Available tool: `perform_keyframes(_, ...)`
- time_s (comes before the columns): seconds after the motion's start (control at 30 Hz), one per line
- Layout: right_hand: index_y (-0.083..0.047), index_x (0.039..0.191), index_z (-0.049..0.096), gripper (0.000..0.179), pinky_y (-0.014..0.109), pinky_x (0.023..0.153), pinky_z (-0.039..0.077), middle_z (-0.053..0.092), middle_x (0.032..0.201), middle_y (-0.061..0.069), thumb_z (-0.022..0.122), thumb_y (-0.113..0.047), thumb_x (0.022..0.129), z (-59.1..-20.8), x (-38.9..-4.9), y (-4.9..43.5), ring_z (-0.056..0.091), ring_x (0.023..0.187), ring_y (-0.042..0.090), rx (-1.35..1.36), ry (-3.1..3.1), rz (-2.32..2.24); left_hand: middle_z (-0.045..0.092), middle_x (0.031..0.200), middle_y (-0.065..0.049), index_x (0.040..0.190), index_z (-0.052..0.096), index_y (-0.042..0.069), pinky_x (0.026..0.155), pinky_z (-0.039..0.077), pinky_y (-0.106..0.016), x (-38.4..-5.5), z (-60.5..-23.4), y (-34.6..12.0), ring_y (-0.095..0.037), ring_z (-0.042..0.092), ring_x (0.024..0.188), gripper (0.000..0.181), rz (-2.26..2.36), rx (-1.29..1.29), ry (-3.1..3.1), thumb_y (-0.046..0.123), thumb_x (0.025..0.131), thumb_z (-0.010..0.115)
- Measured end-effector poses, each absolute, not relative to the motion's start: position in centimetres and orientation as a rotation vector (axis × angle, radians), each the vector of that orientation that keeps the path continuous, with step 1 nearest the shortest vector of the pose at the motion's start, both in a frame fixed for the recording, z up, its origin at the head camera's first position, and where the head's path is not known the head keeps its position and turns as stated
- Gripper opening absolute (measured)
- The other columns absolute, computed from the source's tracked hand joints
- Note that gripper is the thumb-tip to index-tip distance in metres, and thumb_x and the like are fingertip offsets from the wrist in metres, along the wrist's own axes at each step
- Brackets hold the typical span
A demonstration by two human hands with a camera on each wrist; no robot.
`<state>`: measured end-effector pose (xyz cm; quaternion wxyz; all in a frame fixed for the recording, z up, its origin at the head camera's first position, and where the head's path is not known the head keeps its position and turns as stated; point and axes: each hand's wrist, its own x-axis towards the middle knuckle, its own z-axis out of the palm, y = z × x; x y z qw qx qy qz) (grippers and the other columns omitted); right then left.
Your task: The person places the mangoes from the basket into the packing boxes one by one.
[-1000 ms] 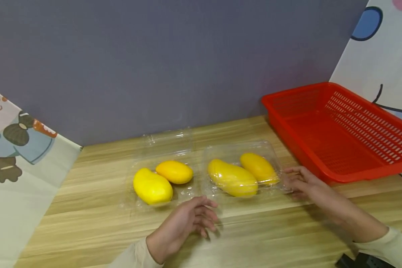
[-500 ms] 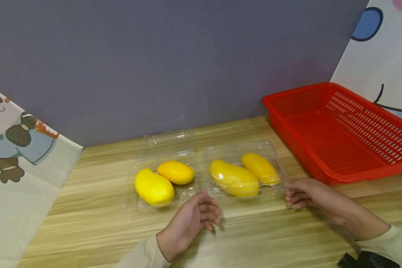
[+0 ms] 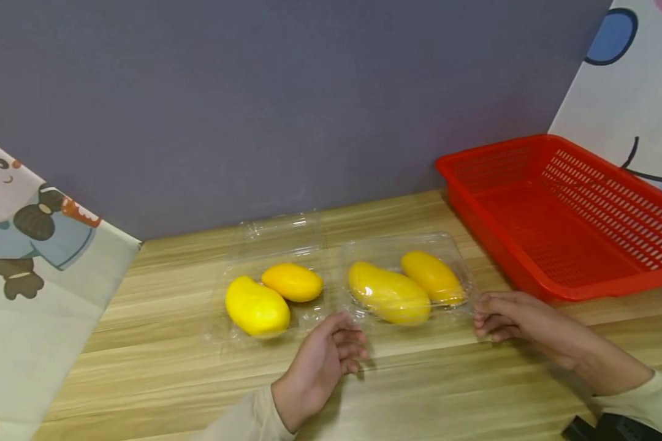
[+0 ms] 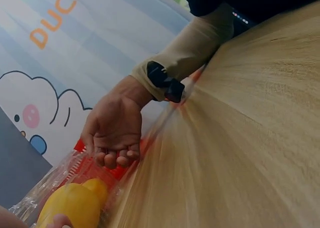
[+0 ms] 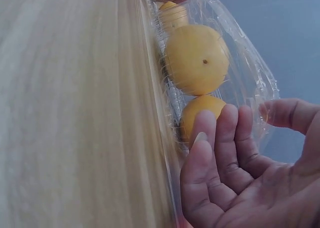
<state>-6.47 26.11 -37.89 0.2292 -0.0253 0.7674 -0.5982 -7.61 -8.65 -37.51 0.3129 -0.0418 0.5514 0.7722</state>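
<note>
Two clear plastic clamshell boxes sit side by side on the wooden table. In the left box (image 3: 278,236), its lid folded back, lie two yellow mangoes (image 3: 257,306). The right box (image 3: 447,245) has its lid down over two more mangoes (image 3: 388,293). My left hand (image 3: 322,364) stands at that box's front left corner, thumb at the rim and fingers loosely bent. At the opposite corner is my right hand (image 3: 521,318); in the right wrist view its thumb touches the lid edge (image 5: 262,112) while the other fingers bend loosely in front.
A red perforated plastic basket (image 3: 507,245) stands to the right, close beside my right hand. Behind the boxes rises a grey wall panel (image 3: 309,110), with cartoon-printed panels (image 3: 27,245) at the sides. A black device (image 3: 612,429) sits at my right sleeve.
My right hand has moved slightly toward me along the right box's edge, its fingers bending more. My left hand has come nearer that box's front left corner. Boxes and mangoes keep their places.
</note>
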Motion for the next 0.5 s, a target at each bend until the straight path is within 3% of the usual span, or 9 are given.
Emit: perform_keyframes(0.5, -0.010, 0.098, 0.057, 0.031, 0.027, 0.077, 0.057, 0.065, 0.095, 0.002, 0.034, -0.026, 0.109, -37.88, -6.36, 26.51, 0.064, 0.090, 0.013, -0.151, 2.166, -1.625, 0.061, 0.083, 0.004, 0.091, 0.059, 0.015, 0.065, 0.043, -0.021, -7.58, -37.42, -8.42, -0.008, 0.055, 0.075, 0.013, 2.023, -0.099, 1.575, 0.026, 0.097, 0.056)
